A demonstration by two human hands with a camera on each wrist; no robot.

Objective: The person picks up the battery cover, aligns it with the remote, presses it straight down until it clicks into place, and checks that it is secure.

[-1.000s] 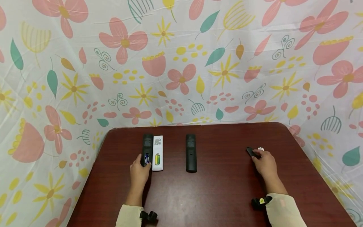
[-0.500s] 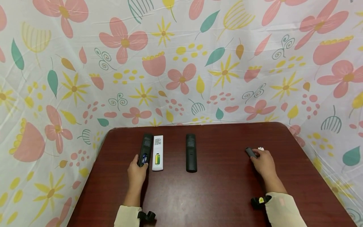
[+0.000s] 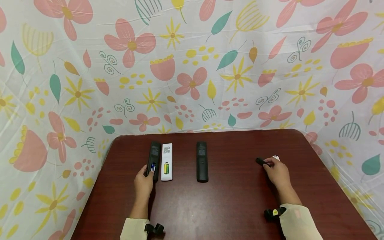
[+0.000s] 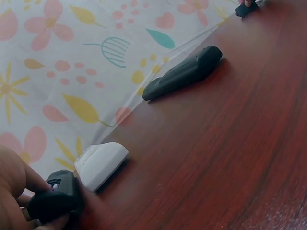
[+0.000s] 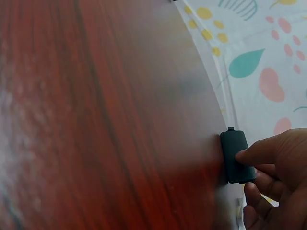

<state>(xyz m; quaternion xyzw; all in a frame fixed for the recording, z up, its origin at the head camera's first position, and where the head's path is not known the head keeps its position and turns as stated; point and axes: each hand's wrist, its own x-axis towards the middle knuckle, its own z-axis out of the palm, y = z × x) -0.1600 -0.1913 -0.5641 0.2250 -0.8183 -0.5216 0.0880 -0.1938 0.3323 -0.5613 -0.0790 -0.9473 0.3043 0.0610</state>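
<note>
The leftmost remote (image 3: 154,153) was at the desk's (image 3: 192,213) ten o'clock, the left hand's (image 3: 143,182) grip closed round it; toward two o'clock the right hand (image 3: 279,171) pinched a cover (image 5: 231,165). The right-wrist view showed the cover's end tab (image 5: 230,128), indistinct from the head.

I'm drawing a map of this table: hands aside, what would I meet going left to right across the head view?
Black remote with a blue battery showing, white remote, second black remote, small black cover pinched in the right hand.
</note>
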